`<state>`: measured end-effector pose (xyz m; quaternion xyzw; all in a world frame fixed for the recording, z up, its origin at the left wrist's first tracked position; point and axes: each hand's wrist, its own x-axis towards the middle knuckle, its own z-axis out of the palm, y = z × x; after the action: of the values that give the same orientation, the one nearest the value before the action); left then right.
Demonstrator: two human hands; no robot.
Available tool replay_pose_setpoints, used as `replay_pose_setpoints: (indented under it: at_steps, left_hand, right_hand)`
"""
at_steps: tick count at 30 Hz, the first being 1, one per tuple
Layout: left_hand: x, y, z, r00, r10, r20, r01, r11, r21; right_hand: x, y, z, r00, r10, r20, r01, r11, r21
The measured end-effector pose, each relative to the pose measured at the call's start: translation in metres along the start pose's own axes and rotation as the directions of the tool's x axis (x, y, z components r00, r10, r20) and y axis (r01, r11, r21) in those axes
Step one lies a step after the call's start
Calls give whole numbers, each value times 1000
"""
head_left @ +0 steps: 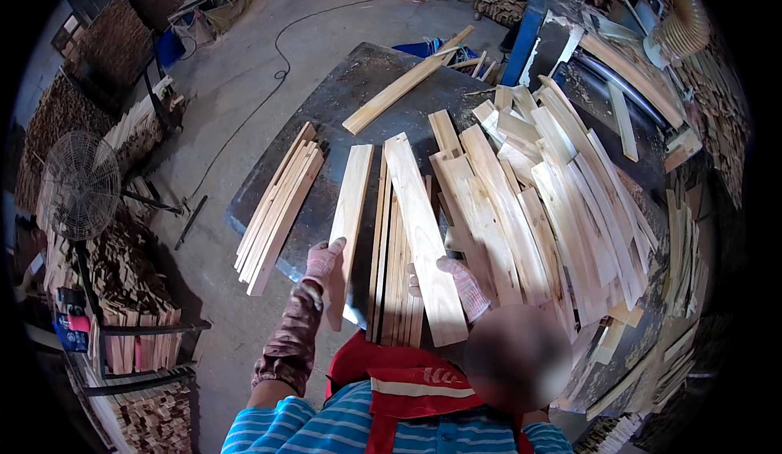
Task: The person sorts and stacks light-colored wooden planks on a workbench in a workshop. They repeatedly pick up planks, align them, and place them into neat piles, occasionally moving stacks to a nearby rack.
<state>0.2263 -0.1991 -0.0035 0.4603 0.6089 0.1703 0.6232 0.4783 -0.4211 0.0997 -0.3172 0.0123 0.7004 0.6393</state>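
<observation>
My left hand, in a pale knit glove, is closed on the edge of a light wooden board. A second, wider wooden plank is gripped by my right hand, gloved the same way, with its fingers wrapped around the plank's right edge. Between the two boards lies a row of narrow wooden strips, partly covered by the plank. Left of my left hand sits a small stack of strips. To the right of my right hand spreads a large heap of loose boards.
The dark metal table carries a lone board near its far side. A blue machine with a ribbed hose stands at the back right. Left are a caged fan, stacked wood and a floor cable.
</observation>
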Motion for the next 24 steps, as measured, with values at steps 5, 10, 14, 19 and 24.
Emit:
replay_pose_setpoints:
  at_steps: [5,10,14,19,24]
  left_hand:
    - [-11,-4,20,994,27,106,1,968,-249]
    - [-30,4,50,984,72,162,8,895,-447]
    - [-53,30,88,975,141,172,-40,871,-490]
    - [-52,49,68,959,118,257,32,857,-514]
    - [-26,41,32,966,228,124,-173,923,-345]
  right_hand:
    - [27,0,-12,991,121,57,-125,988,89]
    - [66,26,-20,972,-181,-149,78,849,-523]
    - [86,38,-15,989,-90,-120,-87,313,-946]
    - [54,12,29,969,-190,-156,-201,-248,-948]
    - [-8,0,-52,780,-595,195,-144,-473,-869]
